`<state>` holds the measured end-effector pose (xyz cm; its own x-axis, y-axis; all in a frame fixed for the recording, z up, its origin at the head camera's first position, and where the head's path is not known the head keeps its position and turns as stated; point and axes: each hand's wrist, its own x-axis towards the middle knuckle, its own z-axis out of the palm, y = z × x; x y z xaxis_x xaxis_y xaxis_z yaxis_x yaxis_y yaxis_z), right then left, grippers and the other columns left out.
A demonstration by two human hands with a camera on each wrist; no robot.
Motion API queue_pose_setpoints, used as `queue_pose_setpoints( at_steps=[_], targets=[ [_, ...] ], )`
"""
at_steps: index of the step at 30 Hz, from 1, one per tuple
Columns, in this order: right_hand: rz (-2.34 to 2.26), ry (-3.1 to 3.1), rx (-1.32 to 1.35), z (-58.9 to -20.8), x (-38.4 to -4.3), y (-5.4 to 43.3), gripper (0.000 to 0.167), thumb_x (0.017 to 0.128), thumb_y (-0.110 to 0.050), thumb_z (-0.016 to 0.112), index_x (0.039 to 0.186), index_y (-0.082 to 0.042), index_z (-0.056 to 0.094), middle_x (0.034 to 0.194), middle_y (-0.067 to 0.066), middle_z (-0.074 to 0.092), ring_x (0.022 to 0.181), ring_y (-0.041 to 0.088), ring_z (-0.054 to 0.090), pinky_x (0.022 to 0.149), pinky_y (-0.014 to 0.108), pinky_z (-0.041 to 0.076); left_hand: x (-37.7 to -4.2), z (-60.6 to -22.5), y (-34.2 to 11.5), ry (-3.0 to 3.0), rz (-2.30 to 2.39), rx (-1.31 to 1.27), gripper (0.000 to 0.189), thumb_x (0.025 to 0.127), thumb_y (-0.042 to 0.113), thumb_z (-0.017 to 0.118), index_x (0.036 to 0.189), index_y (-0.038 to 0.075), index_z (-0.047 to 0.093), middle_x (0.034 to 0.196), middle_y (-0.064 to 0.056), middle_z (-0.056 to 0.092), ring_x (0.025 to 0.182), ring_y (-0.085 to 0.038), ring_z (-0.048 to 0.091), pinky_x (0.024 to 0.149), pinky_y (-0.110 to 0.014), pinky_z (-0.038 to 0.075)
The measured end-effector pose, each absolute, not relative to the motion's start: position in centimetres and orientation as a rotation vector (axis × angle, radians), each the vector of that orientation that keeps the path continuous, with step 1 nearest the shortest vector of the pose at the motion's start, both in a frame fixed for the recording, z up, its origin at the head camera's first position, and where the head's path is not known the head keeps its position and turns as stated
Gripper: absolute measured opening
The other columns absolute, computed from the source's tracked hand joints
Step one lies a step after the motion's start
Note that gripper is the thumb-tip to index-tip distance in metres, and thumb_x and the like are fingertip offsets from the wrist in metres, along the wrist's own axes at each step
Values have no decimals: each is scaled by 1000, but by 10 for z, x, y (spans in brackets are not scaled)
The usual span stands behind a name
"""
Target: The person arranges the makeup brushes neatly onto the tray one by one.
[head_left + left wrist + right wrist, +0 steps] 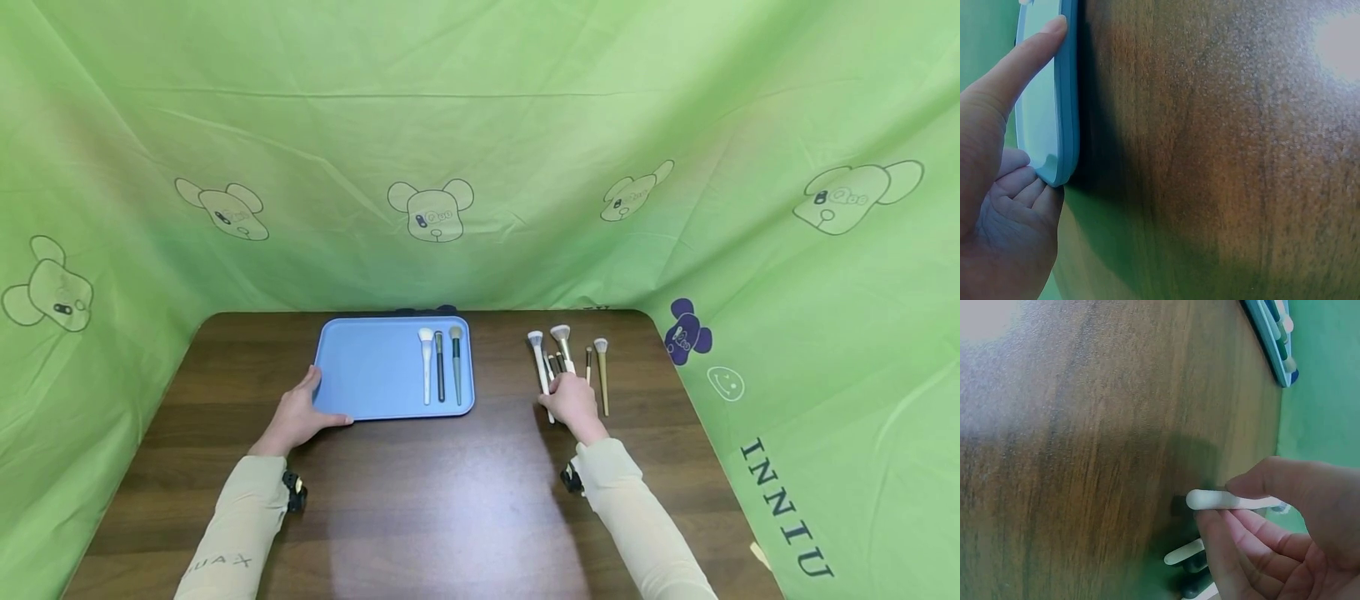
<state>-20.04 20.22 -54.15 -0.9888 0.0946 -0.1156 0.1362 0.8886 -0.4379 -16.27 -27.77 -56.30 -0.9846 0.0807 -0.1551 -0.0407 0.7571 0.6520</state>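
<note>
My left hand (pixel 298 414) grips the front left corner of a blue tray (pixel 367 367), thumb along the front rim and fingers at the left side. The left wrist view shows the thumb resting on the tray rim (pixel 1067 106), with the other fingers curled at the corner. Three makeup brushes lie side by side at the tray's right end, one a white brush (pixel 427 367). At right, my right hand (pixel 573 406) pinches a white-handled makeup brush (pixel 1213 499) between thumb and fingers. Several other brushes lie close under and around this hand, partly hidden by it.
A brush with a tan handle (pixel 603 379) lies to the right of my right hand, beside a shorter dark-tipped brush (pixel 588 362). Everything stands on a brown wooden table (pixel 420 492). Green cloth (pixel 480 258) with bear drawings hangs behind and at both sides.
</note>
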Motion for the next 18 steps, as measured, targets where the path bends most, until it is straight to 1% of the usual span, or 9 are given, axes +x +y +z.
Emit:
queue_pose_setpoints(
  at_steps=[4, 8, 11, 14, 18],
  targets=[
    [-733, 2982, 166, -541, -202, 201, 12, 77, -22, 78, 78, -13, 71, 75, 8, 67, 74, 33, 65, 63, 49, 53, -162, -562, -278, 2785, 1031, 39, 123, 78, 39, 90, 154, -16, 12, 161, -36, 7, 147, -51, 15, 115, -61, 24],
    [-833, 2985, 116, -539, -204, 197, 12, 79, -20, 75, 83, -9, 70, 76, 4, 70, 78, 32, 67, 72, 49, 52, -162, -562, -278, 2790, 1027, 41, 122, 77, 38, 90, 154, -17, 12, 161, -36, 8, 147, -51, 15, 115, -61, 24],
    [-949, 2939, 101, -539, -206, 194, 13, 80, -15, 75, 87, -5, 70, 78, 3, 73, 79, 27, 69, 78, 46, 51, -162, -563, -278, 2792, 1023, 42, 122, 77, 39, 90, 154, -17, 13, 161, -36, 8, 146, -52, 16, 115, -61, 24],
    [-1062, 2874, 94, -539, -208, 190, 15, 82, -10, 75, 92, -1, 70, 80, 4, 74, 75, 22, 70, 79, 41, 53, -162, -563, -278, 2787, 1020, 37, 122, 77, 40, 90, 155, -16, 12, 161, -35, 8, 147, -51, 15, 115, -61, 24],
    [-1240, 2782, 69, -537, -209, 184, 17, 83, -2, 73, 98, 4, 68, 81, 8, 72, 67, 18, 67, 71, 36, 57, -163, -563, -278, 2780, 1023, 28, 123, 77, 41, 90, 155, -15, 12, 162, -34, 7, 147, -51, 15, 115, -61, 24]
  ],
)
